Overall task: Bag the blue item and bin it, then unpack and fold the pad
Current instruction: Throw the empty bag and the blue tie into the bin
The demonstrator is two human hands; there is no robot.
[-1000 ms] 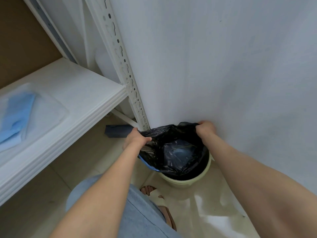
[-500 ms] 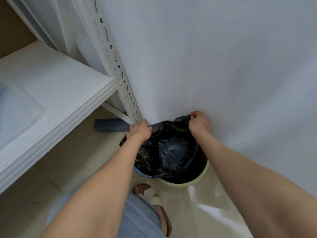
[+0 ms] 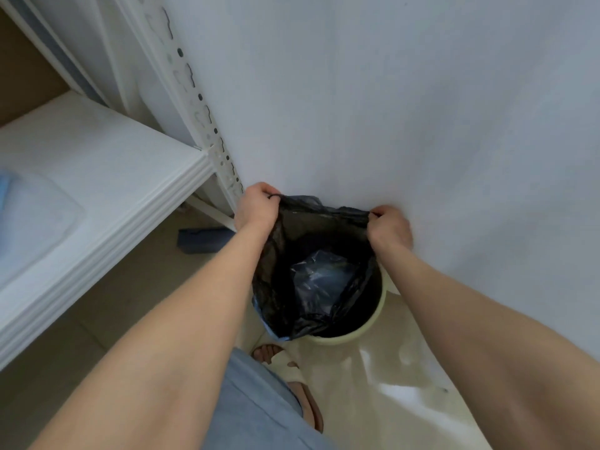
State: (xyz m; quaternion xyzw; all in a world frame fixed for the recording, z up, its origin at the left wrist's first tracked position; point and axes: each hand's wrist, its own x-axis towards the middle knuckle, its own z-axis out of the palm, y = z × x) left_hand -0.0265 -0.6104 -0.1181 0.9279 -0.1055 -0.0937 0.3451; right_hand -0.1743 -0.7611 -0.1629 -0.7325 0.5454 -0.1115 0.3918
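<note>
A black bin bag [image 3: 276,280] hangs in a pale green bin [image 3: 381,315] on the floor by the white wall. My left hand [image 3: 256,207] grips the bag's rim at its left, and my right hand [image 3: 389,227] pinches the rim at its right; between them the far edge is stretched up above the bin. Deep inside lies a bagged bluish item [image 3: 321,277] under shiny plastic. A strip of blue [image 3: 274,336] shows under the bag's near edge. On the white shelf [image 3: 107,186], at the left border, a bit of the blue pad [image 3: 5,186] shows in clear wrapping.
A white perforated shelving post [image 3: 201,115] stands just left of the bin. A dark blue block [image 3: 203,240] lies on the floor under the shelf. My sandalled foot [image 3: 292,381] and denim-clad leg [image 3: 259,410] are close in front of the bin.
Both hands have lifted the bag's rim higher and pulled it apart, so its far edge is taut. The view has swung left a little, bringing the blue pad's edge back in.
</note>
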